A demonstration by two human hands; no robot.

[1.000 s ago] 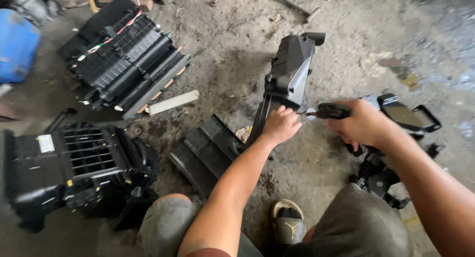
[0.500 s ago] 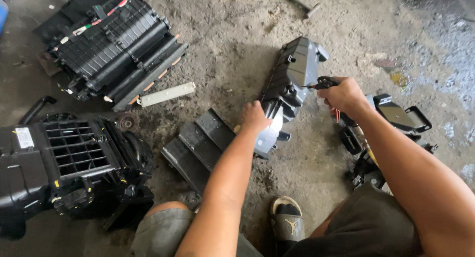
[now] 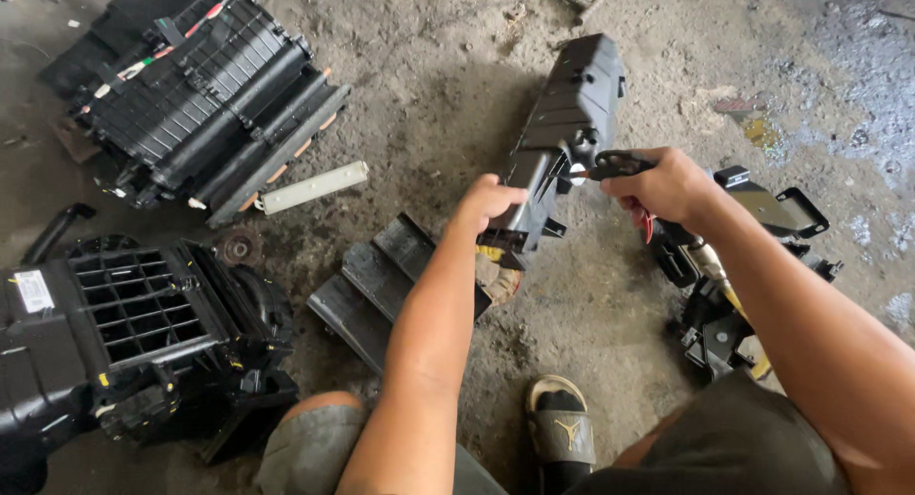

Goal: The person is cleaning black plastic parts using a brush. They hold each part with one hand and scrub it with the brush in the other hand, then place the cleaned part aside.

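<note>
We hold the long black ribbed plastic housing [image 3: 564, 133] tilted up off the gritty concrete floor [image 3: 438, 85], our left hand [image 3: 488, 202] clamped round its lower end. Our right hand [image 3: 667, 185] is closed on a black-handled screwdriver [image 3: 610, 164] whose tip meets the housing's side. To do this well, we judge the tool should stay square to the fastener while the left hand braces the casing firmly. We count 1 housing in hand, 1 screwdriver, 2 large black vent assemblies [image 3: 200, 95] [image 3: 133, 333] on the left, 1 cream plastic bar [image 3: 313, 187] and 1 sandal [image 3: 560, 428].
</note>
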